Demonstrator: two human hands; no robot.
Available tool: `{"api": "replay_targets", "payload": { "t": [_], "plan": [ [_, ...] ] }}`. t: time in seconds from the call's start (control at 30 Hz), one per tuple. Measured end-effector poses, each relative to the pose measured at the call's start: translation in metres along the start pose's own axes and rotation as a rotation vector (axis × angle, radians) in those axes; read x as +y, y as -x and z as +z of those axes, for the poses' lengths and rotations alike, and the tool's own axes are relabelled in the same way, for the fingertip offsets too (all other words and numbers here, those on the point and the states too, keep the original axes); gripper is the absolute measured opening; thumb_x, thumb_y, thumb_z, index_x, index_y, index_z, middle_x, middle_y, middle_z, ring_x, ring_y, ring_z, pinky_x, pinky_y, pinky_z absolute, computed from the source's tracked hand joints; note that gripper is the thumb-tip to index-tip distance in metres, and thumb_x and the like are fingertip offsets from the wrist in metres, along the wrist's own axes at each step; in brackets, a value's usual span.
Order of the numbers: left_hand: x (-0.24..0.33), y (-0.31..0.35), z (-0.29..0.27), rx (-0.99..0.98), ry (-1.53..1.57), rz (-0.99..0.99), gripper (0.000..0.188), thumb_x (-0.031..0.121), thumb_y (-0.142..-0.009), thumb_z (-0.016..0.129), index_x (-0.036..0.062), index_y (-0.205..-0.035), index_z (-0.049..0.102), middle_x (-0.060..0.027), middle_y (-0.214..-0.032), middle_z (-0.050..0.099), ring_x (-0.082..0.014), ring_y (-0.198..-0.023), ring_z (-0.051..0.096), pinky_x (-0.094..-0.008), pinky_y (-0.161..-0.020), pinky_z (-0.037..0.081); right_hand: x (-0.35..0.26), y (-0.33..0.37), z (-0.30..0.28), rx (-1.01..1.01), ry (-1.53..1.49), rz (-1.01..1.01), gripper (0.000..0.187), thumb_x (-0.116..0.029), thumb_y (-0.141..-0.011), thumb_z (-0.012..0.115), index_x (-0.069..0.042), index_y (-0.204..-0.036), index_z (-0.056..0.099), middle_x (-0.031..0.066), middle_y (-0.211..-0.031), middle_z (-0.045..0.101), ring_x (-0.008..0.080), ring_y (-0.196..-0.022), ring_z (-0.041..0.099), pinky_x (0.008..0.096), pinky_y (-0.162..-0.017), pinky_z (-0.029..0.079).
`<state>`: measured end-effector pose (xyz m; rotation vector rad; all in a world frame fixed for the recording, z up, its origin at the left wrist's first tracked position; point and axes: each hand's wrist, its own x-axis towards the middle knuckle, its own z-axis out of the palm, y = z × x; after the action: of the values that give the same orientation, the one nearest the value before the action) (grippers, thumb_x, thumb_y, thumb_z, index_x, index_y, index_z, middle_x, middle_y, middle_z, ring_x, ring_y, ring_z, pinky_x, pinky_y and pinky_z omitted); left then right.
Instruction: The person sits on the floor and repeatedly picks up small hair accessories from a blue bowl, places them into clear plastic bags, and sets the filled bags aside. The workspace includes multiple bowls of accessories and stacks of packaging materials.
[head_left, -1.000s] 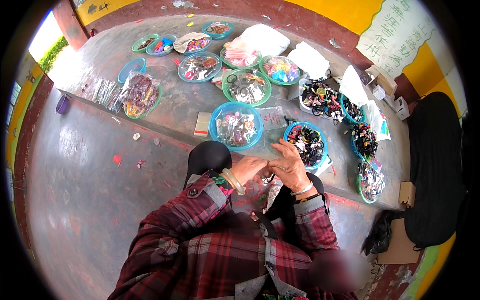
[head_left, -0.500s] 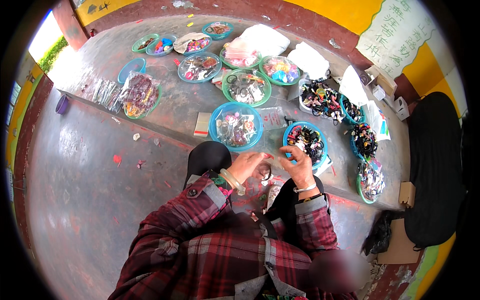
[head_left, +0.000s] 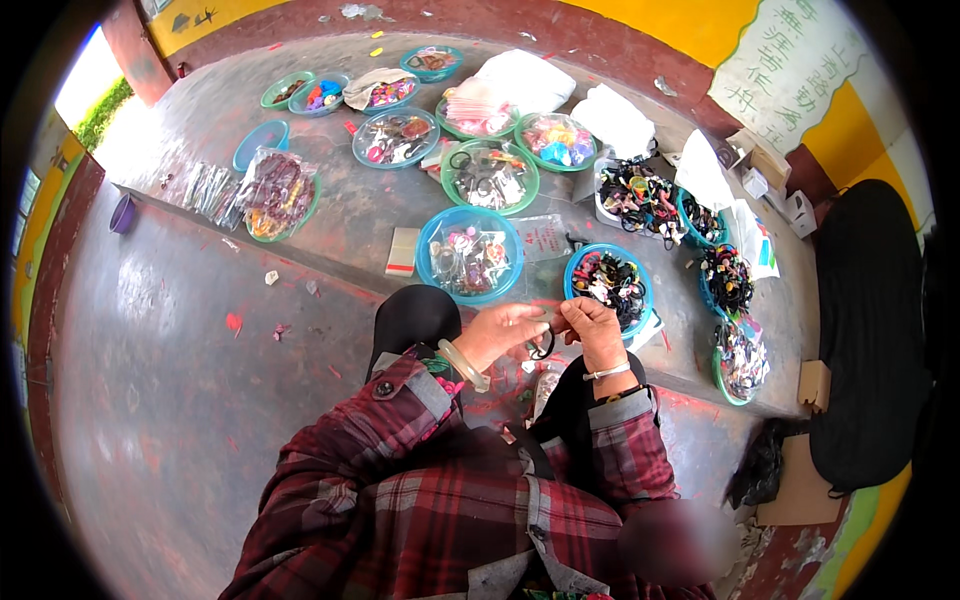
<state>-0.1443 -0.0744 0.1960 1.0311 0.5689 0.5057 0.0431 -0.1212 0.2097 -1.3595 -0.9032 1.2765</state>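
Over my knees, my left hand and my right hand meet with fingertips almost touching. A black hair tie hangs in a loop below the fingers of my left hand, which are closed on it. My right thumb and forefinger are pinched together at the left fingertips; whatever is between them is too small to make out. Just beyond my hands stand a blue basket of wrapped hair ornaments and, to the right, a blue basket of black hair ties with colourful charms.
Several baskets of accessories stand on the raised concrete ledge, among them a green basket and a bag-topped basket. White plastic bags lie behind. A cardboard piece rests by the ledge's edge. A long black object stands at right.
My right hand has moved left and its spread fingers have closed into a pinch, meeting my left fingertips. The black hair tie still hangs under my left hand.
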Motion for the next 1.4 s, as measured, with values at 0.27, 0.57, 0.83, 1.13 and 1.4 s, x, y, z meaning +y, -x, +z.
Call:
{"api": "replay_targets", "payload": {
  "t": [0.27,0.57,0.83,1.13,1.4],
  "plan": [
    [-0.006,-0.003,-0.002,0.078,0.030,-0.065,0.026,0.017,-0.089,0.053,-0.0004,-0.108,0.056,-0.0042,-0.089,0.063,-0.0120,-0.078,0.061,-0.0208,-0.057,0.049,-0.001,0.001,0.004,0.023,-0.003,0.018,0.015,-0.017,-0.087,0.057,-0.003,-0.082,0.061,0.0032,-0.070,0.063,0.0087,-0.056,0.057,0.0191,-0.046,0.042],
    [-0.009,-0.004,-0.006,0.100,0.145,-0.033,0.022,0.016,-0.091,0.050,-0.0001,-0.102,0.060,-0.0046,-0.089,0.063,-0.0112,-0.078,0.061,-0.0227,-0.060,0.052,-0.003,0.001,0.006,-0.096,0.011,0.059,0.010,-0.015,-0.080,0.065,-0.005,-0.081,0.063,0.0000,-0.070,0.061,0.0062,-0.058,0.053,0.0193,-0.051,0.040],
    [-0.011,-0.004,-0.003,0.125,0.180,-0.007,0.024,0.013,-0.092,0.049,-0.0031,-0.106,0.057,-0.0077,-0.097,0.060,-0.0138,-0.087,0.059,-0.0241,-0.067,0.053,-0.001,0.000,0.004,0.012,-0.092,0.119,0.010,-0.013,-0.080,0.065,-0.003,-0.079,0.064,0.0013,-0.070,0.062,0.0074,-0.058,0.054,0.0188,-0.046,0.039],
    [-0.019,-0.009,-0.007,0.178,0.353,0.014,0.023,0.007,-0.089,0.050,-0.0087,-0.105,0.055,-0.0135,-0.103,0.057,-0.0194,-0.091,0.059,-0.0295,-0.083,0.051,0.009,-0.001,0.013,0.073,-0.122,0.101,0.011,-0.009,-0.085,0.058,0.001,-0.084,0.061,0.0053,-0.077,0.062,0.0129,-0.066,0.061,0.0238,-0.060,0.052],
    [-0.015,-0.007,-0.006,0.218,0.396,0.041,0.021,0.006,-0.088,0.052,-0.0087,-0.102,0.056,-0.0154,-0.106,0.057,-0.0199,-0.091,0.059,-0.0288,-0.083,0.051,0.007,-0.001,0.013,0.031,-0.075,0.112,0.011,-0.009,-0.085,0.057,0.002,-0.085,0.060,0.0068,-0.080,0.063,0.0145,-0.070,0.063,0.0256,-0.064,0.053]
  ]
}}
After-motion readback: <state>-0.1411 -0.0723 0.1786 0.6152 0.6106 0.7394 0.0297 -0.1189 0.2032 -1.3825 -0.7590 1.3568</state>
